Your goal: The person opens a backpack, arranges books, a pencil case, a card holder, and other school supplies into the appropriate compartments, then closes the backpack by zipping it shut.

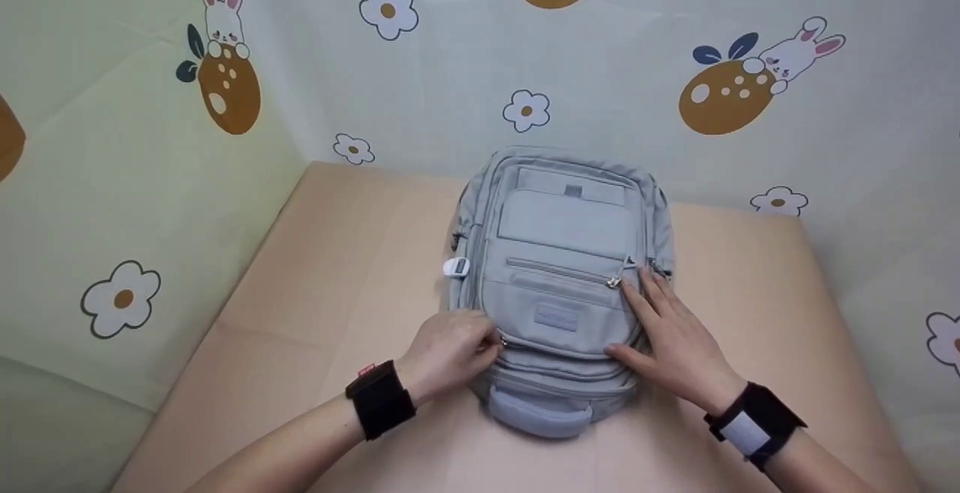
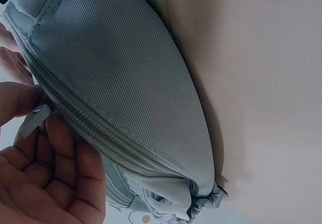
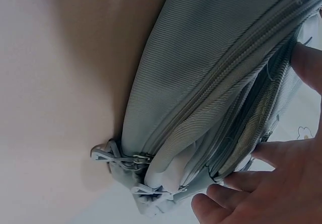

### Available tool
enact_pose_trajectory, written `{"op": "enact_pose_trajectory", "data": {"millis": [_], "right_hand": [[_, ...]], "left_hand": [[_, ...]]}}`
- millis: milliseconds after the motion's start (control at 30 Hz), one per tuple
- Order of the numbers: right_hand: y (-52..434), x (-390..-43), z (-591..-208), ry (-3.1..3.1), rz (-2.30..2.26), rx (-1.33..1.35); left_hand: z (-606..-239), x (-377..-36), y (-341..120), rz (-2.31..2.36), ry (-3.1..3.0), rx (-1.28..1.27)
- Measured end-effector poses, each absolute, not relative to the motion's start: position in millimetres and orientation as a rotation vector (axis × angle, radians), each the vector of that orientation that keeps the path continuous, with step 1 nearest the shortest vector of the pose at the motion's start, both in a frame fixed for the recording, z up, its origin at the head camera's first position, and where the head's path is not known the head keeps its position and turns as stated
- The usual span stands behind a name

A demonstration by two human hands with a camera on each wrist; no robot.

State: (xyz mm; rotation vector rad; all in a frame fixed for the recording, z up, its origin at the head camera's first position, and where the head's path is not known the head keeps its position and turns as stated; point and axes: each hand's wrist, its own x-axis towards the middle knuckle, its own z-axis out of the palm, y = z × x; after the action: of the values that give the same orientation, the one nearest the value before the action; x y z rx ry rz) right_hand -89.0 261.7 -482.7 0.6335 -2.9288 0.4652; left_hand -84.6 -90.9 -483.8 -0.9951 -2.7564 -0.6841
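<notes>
A light grey backpack (image 1: 562,253) lies on its back, its carrying handle (image 1: 540,412) toward me. At the near left corner of the front compartment, my left hand (image 1: 455,350) pinches a zipper pull. The left wrist view shows that pull (image 2: 35,121) between thumb and curled fingers, beside the zipper track (image 2: 100,131). My right hand (image 1: 679,339) rests on the right edge of the front panel, fingers extended and spread. Under those fingers (image 3: 274,153), the right wrist view shows a gap (image 3: 236,128) along the compartment's unzipped side. More zipper pulls (image 3: 146,189) hang at the far end.
The backpack lies on a beige tabletop (image 1: 337,253), near the back wall cloth (image 1: 450,65) printed with rabbits and flowers. A small white round tag (image 1: 456,267) sits at the bag's left side. A metal zipper pull (image 1: 614,282) lies on the front pocket.
</notes>
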Motion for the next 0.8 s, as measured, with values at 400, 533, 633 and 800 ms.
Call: {"op": "enact_pose_trajectory", "data": {"millis": [400, 533, 633, 800], "right_hand": [[265.0, -90.5, -484.2, -2.937, 0.497, 0.651], [265.8, -93.0, -482.3, -2.922, 0.49, 0.658], [265.0, -93.4, -482.5, -2.904, 0.491, 0.652], [262.6, -88.9, -488.6, -2.89, 0.485, 0.662]], "left_hand": [[-483.2, -83.3, -67.8, -0.618, -2.661, -1.084], [-483.0, -85.9, -53.3, -0.557, -2.632, -1.114], [-483.1, -86.7, -45.9, -0.513, -2.617, -1.136], [-486.0, -80.3, -46.5, -0.518, -2.634, -1.132]]}}
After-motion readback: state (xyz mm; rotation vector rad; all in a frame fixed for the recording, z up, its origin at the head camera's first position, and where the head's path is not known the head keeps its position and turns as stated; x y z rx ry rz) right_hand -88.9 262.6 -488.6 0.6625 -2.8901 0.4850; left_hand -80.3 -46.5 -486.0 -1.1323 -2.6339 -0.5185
